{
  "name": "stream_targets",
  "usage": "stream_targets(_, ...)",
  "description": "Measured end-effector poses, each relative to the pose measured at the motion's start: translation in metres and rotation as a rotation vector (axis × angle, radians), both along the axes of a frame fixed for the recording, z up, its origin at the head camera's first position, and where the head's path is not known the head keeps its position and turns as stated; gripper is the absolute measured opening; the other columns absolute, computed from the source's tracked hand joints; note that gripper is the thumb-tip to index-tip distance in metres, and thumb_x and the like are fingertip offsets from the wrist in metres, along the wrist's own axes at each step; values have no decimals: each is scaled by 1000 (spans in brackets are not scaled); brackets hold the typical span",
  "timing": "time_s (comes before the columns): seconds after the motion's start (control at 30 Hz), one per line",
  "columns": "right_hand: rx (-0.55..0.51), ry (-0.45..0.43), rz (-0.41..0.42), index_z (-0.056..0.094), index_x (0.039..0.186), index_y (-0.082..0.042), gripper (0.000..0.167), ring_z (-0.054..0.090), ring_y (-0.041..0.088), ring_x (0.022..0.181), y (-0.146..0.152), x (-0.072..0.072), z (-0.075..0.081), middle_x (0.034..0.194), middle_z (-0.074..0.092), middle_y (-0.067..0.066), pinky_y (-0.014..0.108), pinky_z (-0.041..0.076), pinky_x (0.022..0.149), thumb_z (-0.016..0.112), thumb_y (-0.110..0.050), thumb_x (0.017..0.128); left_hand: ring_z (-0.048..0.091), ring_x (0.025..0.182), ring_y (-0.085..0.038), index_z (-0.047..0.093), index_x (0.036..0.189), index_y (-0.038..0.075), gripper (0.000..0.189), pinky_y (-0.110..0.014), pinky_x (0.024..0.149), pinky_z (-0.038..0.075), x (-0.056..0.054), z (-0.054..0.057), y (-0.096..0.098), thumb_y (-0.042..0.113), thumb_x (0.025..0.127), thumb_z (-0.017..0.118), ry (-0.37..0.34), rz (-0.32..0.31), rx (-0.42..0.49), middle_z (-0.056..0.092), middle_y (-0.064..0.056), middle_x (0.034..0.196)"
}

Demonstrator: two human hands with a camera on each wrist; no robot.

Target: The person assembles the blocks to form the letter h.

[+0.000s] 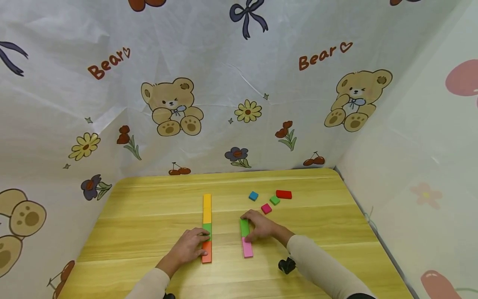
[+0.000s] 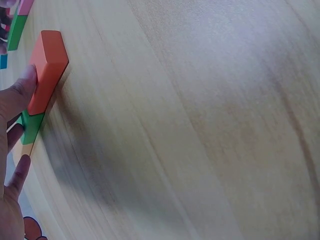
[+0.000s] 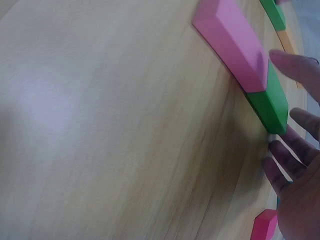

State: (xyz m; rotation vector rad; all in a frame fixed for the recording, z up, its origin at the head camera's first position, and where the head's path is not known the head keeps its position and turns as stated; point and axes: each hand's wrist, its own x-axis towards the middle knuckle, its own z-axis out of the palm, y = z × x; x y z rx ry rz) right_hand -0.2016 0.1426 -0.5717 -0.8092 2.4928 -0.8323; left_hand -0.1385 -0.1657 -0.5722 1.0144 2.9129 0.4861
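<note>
A straight row of rectangular blocks lies left of centre in the head view: two yellow blocks (image 1: 207, 208), a green block (image 1: 207, 227) and an orange block (image 1: 207, 255). My left hand (image 1: 186, 248) rests along its left side, thumb against the orange block (image 2: 49, 70) and fingertips at the green block (image 2: 33, 127). To the right is a shorter row, a green block (image 1: 244, 227) touching a pink block (image 1: 247, 248) end to end. My right hand (image 1: 262, 226) is beside it, fingertips at the green block's far end and thumb near the join; its fingers look loosely bent.
Beyond my right hand lie a small blue block (image 1: 253, 196), a small green block (image 1: 274, 200), a magenta block (image 1: 266, 208) and a longer red block (image 1: 284, 194). The wooden table (image 1: 149, 224) meets a bear-print sheet (image 1: 209, 145) at the back.
</note>
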Motion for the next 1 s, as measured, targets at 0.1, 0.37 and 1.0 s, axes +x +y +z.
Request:
stream_targets(0.1,94,76,59,45,139,-2,88,40,29,127,-2,8,3,138,42,12,46,35,106,83,-42,71,55,112,-23,71,112,4,45,-42,86,45,0,-1,0,31,78,79,0,0,-8,61,-3,119)
stream_targets(0.37,318,209,138,28,150,-4,118,26,26,140,-5,28,4,152,26,11,47,25,111,80,-64,62,54,113,-24,71,113,3,45,-43,88,45,0,-2,0,30,78,79,-2,5,-8,61,-3,120)
stream_targets(1.0,297,258,158,32,149,-7,112,29,24,137,2,41,3,150,29,9,46,28,109,78,-65,64,54,113,-24,71,112,3,44,-43,88,45,2,0,1,28,78,79,-5,6,-7,61,-3,121)
